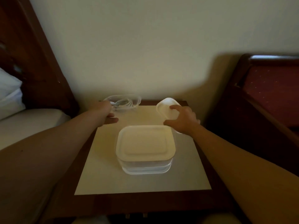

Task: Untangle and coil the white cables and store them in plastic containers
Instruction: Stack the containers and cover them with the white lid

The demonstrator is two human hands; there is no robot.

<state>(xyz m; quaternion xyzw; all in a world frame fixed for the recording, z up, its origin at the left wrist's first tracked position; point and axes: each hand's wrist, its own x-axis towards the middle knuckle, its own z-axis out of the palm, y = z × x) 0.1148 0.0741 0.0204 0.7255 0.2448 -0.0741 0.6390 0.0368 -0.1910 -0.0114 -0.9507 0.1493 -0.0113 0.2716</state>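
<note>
A clear plastic container (135,101) stands open at the back left of the bedside table (145,199), with a coiled white cable (123,105) inside it. My left hand (106,113) grips that container's near-left rim. My right hand (182,121) holds a white lid (166,107) tilted up at the back right of the table. In the middle stands a stack of clear containers (145,165) closed with a white lid (144,142). Something clear shows under my right hand, too hidden to identify.
The table has a pale top inside a dark wooden border. A bed with a white pillow (9,92) and dark headboard stands to the left. A dark wooden chair with red upholstery (271,91) stands to the right. A plain wall is behind.
</note>
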